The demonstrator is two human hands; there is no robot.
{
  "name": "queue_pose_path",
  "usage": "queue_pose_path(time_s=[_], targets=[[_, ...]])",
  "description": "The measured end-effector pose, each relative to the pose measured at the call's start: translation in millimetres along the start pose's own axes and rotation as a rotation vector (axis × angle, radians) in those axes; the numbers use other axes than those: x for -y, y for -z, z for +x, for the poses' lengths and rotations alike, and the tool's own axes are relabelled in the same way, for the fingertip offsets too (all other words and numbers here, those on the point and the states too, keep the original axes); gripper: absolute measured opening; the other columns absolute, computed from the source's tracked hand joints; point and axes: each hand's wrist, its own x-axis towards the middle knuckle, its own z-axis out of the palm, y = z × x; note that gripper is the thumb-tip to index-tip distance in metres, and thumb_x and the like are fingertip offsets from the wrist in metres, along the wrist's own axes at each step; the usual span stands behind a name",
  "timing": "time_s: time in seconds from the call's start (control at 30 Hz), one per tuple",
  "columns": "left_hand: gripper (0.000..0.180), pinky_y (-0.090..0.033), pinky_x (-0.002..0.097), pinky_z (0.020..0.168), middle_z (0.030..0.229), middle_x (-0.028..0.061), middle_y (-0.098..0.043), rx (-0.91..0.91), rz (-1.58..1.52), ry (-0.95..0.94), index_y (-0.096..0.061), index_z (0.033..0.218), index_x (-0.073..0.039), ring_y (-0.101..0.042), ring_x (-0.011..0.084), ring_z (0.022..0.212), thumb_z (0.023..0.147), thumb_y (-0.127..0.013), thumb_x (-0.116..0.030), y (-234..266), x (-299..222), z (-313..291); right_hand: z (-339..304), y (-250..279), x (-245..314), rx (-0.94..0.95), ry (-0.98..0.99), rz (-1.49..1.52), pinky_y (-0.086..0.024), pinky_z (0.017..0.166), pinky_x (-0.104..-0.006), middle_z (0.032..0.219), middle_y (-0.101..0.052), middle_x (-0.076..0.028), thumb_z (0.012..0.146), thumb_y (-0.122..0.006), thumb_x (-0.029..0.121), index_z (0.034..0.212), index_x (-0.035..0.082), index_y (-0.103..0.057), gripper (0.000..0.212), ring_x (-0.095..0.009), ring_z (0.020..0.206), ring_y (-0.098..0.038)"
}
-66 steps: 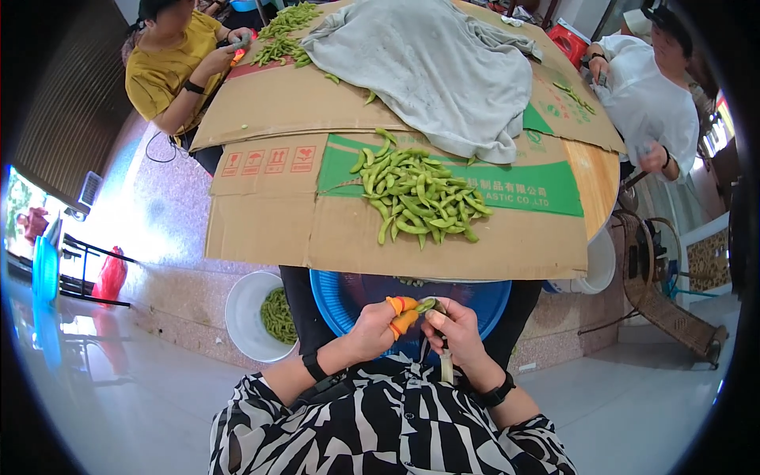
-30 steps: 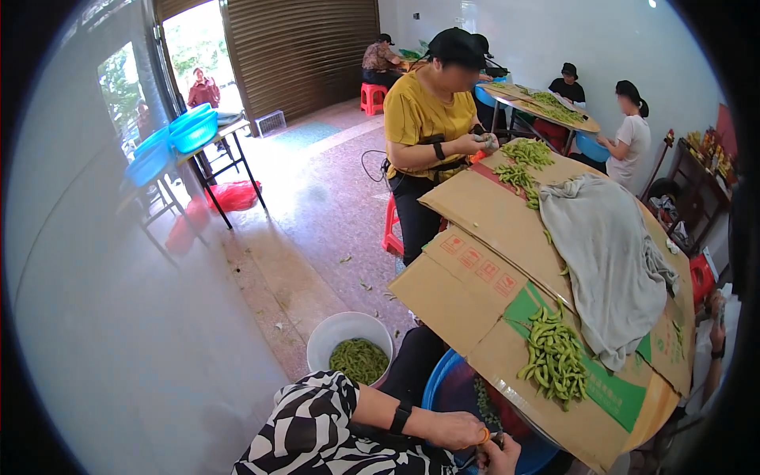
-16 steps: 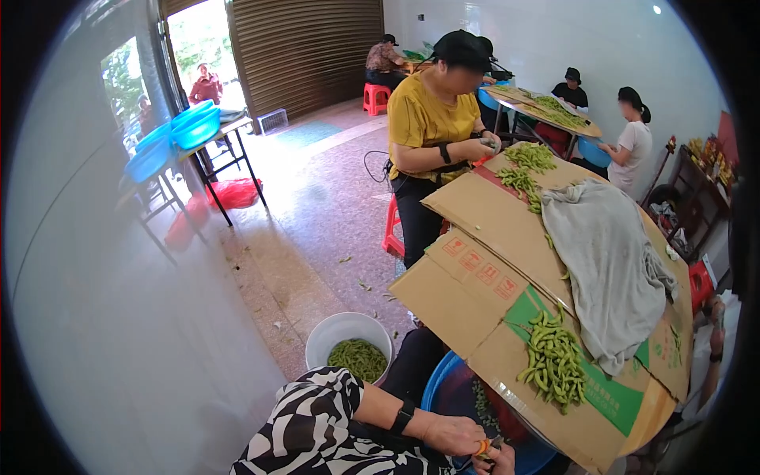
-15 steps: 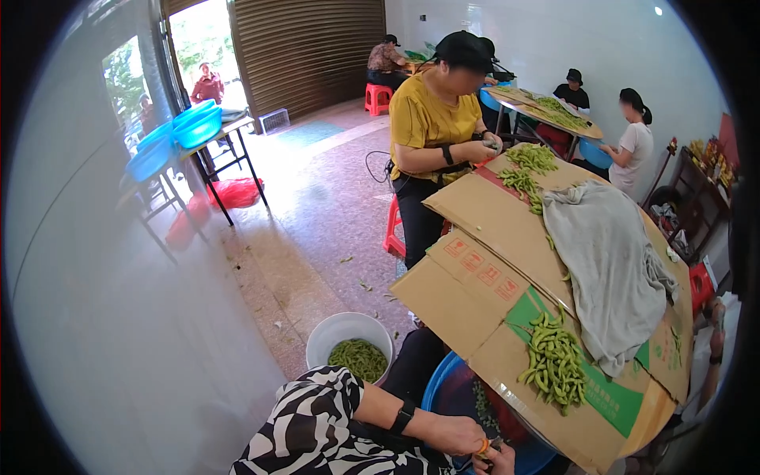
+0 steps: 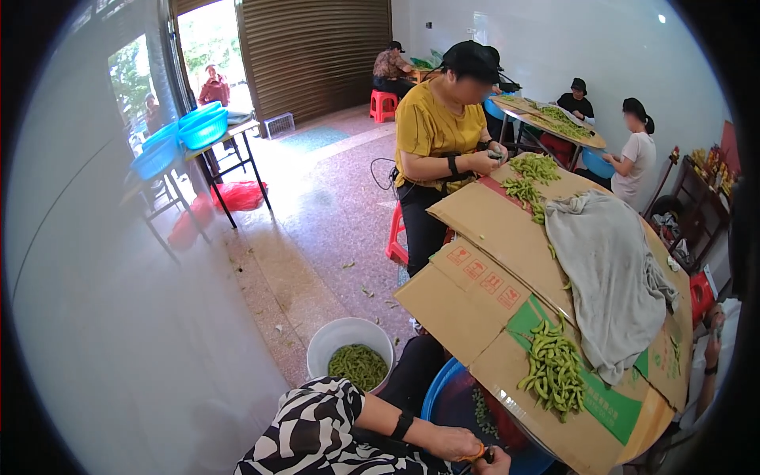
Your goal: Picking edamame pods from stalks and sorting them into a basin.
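My left hand (image 5: 455,443), fingers curled, an orange cover (image 5: 480,452) on them, sits close against my curled right hand (image 5: 494,463); whether either grips a pod I cannot tell, the detail between is too small. Bearings from my hands: pile of green pods (image 5: 551,368) at one o'clock, on the cardboard (image 5: 453,305). Twelve o'clock, partly under its near edge: blue basin (image 5: 434,389), small green beans (image 5: 482,412) inside. Ten o'clock, beside my dark trouser leg (image 5: 417,370): white bucket (image 5: 348,330), partly filled with more green pods (image 5: 358,365).

Right hand (image 5: 494,462) cut by lower edge; grip unclear.
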Motion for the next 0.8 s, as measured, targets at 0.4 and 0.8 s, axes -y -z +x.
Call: queue_pose_path(time_s=[0.4, 0.8], targets=[[0.014, -0.045, 0.0456, 0.064, 0.079, 0.0222, -0.059, 0.090, -0.166, 0.137, -0.054, 0.083, 0.003, -0.060, 0.0416, 0.078, 0.085, -0.057, -0.010, 2, 0, -10, 19, -3, -49, -0.019, 0.158, -0.429, -0.048, 0.060, -0.0288, 0.074, -0.064, -0.004, 0.076, -0.064, 0.004, 0.087, 0.000, -0.063, 0.012, -0.011, 0.067, -0.055], [0.010, -0.045, 0.0433, 0.069, 0.088, 0.0219, -0.058, -0.011, -0.277, 0.090, -0.058, 0.092, 0.004, -0.059, 0.0398, 0.085, 0.086, -0.057, -0.004, 13, 6, -11, 4, 5, -8, 0.013, 0.131, -0.377, -0.043, 0.053, -0.0256, 0.066, -0.058, 0.000, 0.085, -0.061, 0.008, 0.083, 0.003, -0.063, 0.006, -0.009, 0.059, -0.053]])
